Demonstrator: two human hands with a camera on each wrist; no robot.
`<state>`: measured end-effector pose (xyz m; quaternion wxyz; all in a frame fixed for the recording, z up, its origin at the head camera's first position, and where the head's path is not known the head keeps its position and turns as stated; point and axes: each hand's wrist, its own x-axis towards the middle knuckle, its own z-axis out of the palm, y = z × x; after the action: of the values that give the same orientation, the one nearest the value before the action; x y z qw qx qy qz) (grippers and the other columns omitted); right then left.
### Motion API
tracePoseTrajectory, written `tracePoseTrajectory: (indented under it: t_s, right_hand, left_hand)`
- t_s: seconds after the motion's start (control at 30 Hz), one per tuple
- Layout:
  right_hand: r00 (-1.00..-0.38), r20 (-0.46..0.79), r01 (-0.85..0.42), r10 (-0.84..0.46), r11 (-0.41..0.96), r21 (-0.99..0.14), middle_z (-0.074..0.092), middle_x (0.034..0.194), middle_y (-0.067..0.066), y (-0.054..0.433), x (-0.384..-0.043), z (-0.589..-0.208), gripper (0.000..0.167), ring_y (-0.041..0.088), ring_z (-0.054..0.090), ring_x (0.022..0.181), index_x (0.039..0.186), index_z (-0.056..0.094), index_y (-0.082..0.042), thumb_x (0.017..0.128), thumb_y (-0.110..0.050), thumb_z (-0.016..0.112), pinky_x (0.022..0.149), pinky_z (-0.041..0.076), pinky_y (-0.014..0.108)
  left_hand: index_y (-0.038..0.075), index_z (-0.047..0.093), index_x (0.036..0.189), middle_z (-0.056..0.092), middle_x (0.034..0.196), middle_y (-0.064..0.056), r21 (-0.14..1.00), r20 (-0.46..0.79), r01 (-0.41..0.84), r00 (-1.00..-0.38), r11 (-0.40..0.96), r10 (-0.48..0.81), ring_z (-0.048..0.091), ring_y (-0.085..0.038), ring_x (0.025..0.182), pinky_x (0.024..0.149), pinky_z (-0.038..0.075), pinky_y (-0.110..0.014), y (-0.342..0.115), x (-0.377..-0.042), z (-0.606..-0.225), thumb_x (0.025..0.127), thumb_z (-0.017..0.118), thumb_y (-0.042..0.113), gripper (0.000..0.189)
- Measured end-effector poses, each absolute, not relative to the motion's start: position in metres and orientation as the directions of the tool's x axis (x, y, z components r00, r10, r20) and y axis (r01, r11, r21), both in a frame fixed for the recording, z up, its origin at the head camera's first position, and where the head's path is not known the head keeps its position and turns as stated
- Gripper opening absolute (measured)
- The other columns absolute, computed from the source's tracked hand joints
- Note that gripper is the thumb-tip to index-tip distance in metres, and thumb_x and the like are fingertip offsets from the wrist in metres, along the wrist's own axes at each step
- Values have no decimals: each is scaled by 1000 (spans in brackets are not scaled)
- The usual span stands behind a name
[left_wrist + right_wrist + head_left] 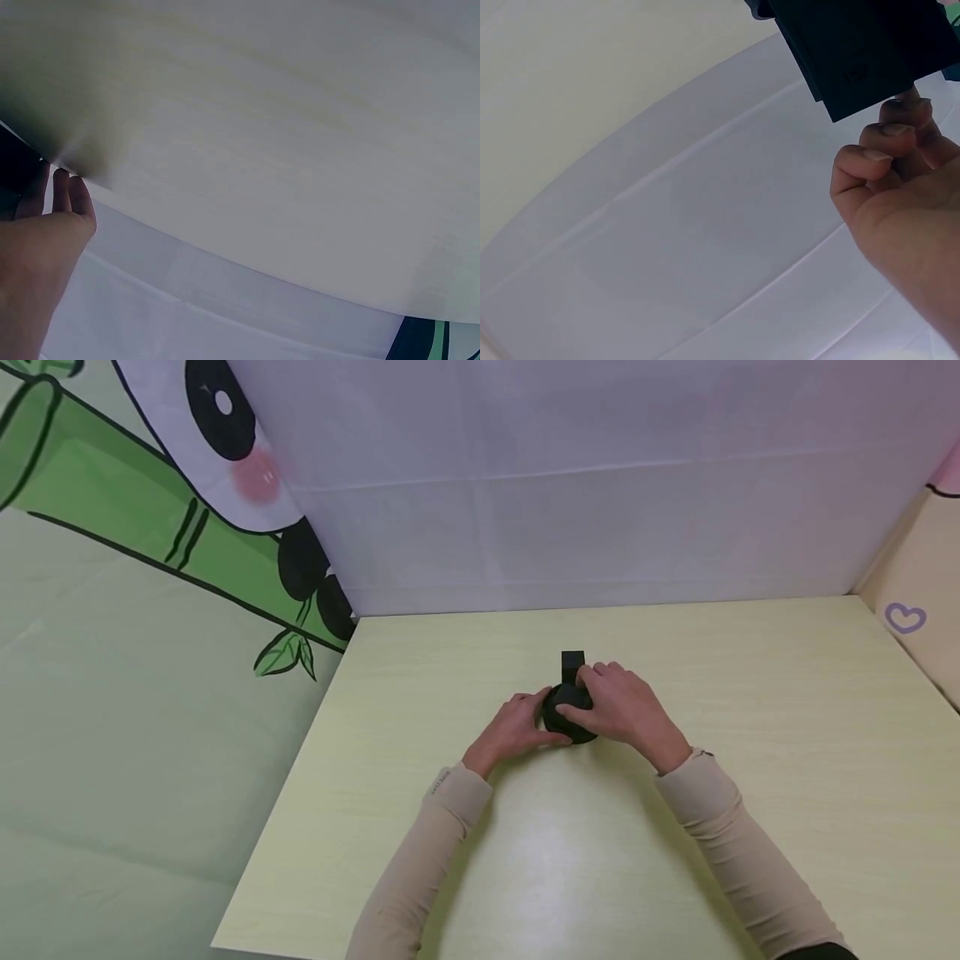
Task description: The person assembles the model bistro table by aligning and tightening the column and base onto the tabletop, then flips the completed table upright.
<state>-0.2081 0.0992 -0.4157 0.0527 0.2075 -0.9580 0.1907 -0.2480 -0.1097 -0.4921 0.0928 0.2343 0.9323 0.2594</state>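
A pale cloth backdrop (570,527) rises behind the wood-grain table (540,877). Over the table's far half, your right hand (622,706) grips a black round-bodied device (567,696), thumb across its top; your left hand (516,725) curls around the device's left side. The device is near the table's mid-width. Its rectangular block (572,665) points toward the table's back edge.

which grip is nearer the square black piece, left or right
Right. The right grip is at the right edge of the square black piece; the left grip is farther, around the left side of the round black part.
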Motion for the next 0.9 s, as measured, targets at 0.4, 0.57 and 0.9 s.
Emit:
tracePoseTrajectory:
  t_s: [0.4, 0.57, 0.9]
  right_hand:
    - [-869, 175, -494, -464, 786, -372, 64, 99, 14, 101, -207, -416, 41, 31, 57, 88, 123, 64, -1, 94, -29, 73, 76, 48, 45]
    - [-858, 173, -511, -484, 771, -379, 64, 97, 13, 99, -209, -416, 42, 31, 57, 87, 117, 64, -1, 95, -35, 76, 77, 48, 45]
    - [-847, 207, -531, -490, 763, -367, 64, 93, 12, 94, -209, -415, 35, 30, 57, 84, 108, 66, -1, 94, -31, 77, 73, 49, 44]
  left_hand:
    - [12, 41, 160, 58, 145, -9, 537, -38, 402, -866, 741, 498, 46, -30, 136, 110, 42, -45, -110, -248, -493, 85, 83, 52, 94]
    - [15, 43, 158, 61, 140, -7, 542, -29, 403, -868, 737, 496, 46, -30, 134, 109, 42, -45, -110, -249, -493, 85, 84, 52, 92]
    - [17, 44, 158, 61, 140, -5, 556, -31, 397, -868, 730, 496, 47, -30, 134, 109, 41, -46, -110, -249, -493, 85, 85, 50, 90]
